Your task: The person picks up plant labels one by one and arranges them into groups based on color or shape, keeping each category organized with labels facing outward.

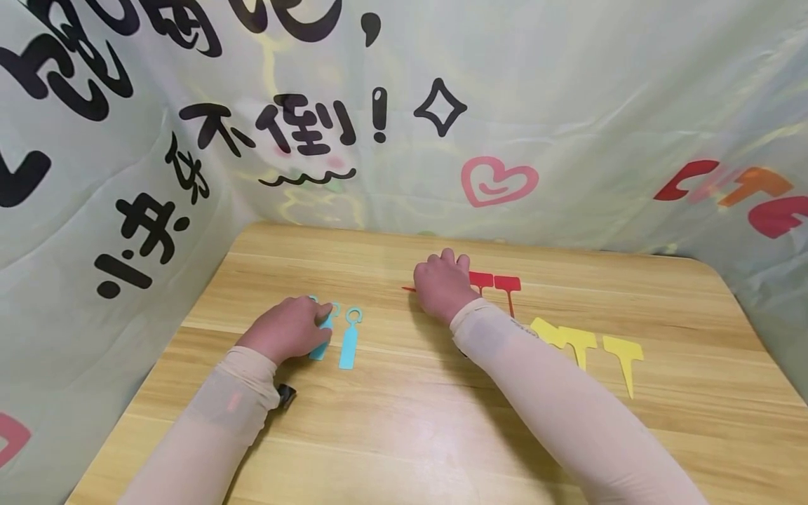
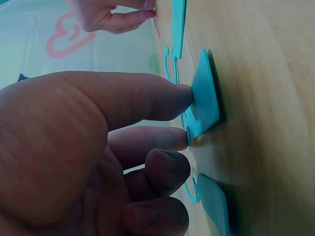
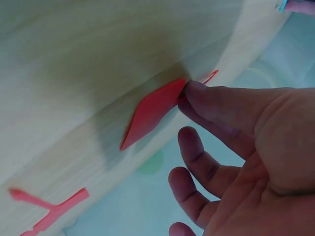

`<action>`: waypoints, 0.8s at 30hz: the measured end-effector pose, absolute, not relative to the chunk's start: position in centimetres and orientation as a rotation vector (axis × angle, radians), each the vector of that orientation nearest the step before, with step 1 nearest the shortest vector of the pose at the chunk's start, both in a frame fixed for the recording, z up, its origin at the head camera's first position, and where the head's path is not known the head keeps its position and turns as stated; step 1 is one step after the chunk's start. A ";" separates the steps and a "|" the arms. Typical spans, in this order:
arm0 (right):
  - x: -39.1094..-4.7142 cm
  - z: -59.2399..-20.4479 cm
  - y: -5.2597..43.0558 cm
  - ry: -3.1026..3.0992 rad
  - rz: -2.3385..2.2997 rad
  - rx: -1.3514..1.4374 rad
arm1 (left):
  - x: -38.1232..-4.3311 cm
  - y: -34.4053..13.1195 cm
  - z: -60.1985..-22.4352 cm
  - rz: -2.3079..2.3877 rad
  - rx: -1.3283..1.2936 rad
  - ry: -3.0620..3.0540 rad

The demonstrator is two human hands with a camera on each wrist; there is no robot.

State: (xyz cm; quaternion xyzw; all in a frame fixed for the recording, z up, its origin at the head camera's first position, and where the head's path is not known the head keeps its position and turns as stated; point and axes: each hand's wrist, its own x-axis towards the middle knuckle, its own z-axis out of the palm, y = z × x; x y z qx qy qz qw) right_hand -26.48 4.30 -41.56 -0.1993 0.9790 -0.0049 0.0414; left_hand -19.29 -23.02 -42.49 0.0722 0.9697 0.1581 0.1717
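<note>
My left hand (image 1: 290, 326) is at the left of the table, thumb and index finger pinching the middle blue hanging plant tag (image 2: 204, 98). Beside it lie a second blue tag (image 1: 348, 347) with a hook-like ring, and a third blue tag (image 2: 215, 204) that the hand mostly covers in the head view. Farther back, my right hand (image 1: 445, 284) pinches a red T-shaped plant label (image 3: 152, 113) by the stem between thumb and index finger; its other fingers curve loosely. Two more red labels (image 1: 508, 283) lie just right of that hand.
Several yellow T-shaped labels (image 1: 623, 351) lie right of the right forearm, one partly overlapping another. The wooden table (image 1: 404, 435) ends at a printed cloth backdrop (image 1: 568, 140) behind and at the left. A small black object (image 1: 287, 396) shows at the left wrist.
</note>
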 end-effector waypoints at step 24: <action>-27.2 -41.5 9.1 3.078 0.309 -1.413 | -19.4 -22.9 -42.2 0.444 0.216 2.750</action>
